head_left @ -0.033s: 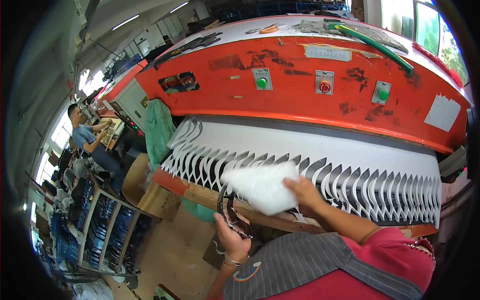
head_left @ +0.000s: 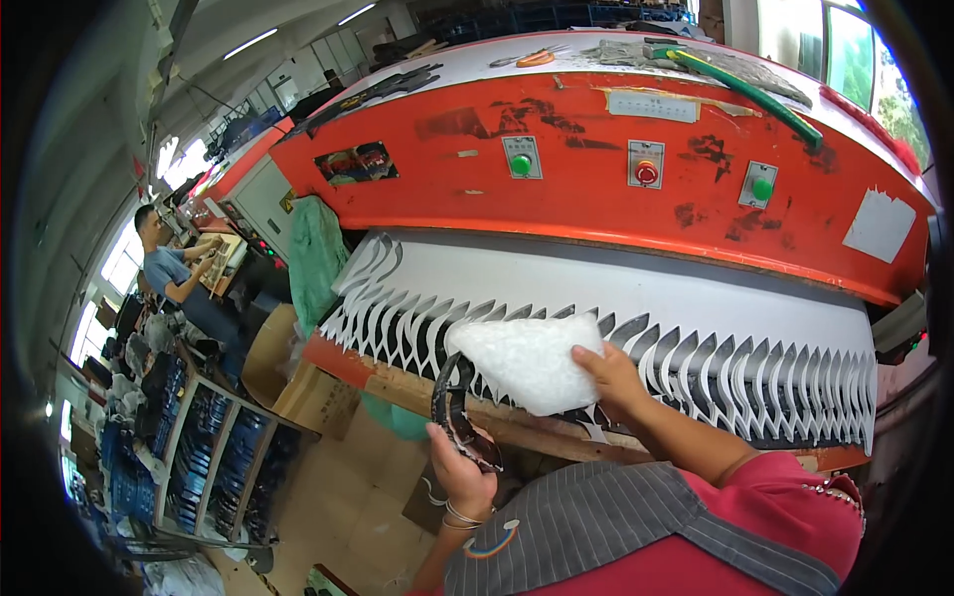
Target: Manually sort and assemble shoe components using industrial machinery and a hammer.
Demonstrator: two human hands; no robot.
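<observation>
My right hand [head_left: 611,377] grips a stack of white cut pieces [head_left: 527,363] and holds it over the front of the white sheet [head_left: 646,288]. That sheet lies on the bed of an orange cutting press [head_left: 596,199] and has a row of curved shapes cut out along its near edge. Lower down, in front of the wooden bed edge, my left hand [head_left: 462,472] is closed on a dark curved cutting die [head_left: 452,407]. The die's upper end touches the white stack.
Green and red push buttons [head_left: 646,174] sit on the press front. A green cloth [head_left: 316,258] hangs at its left end above cardboard boxes [head_left: 288,377]. Shelves of dark goods [head_left: 199,452] stand lower left. Another person [head_left: 164,268] works at a far table.
</observation>
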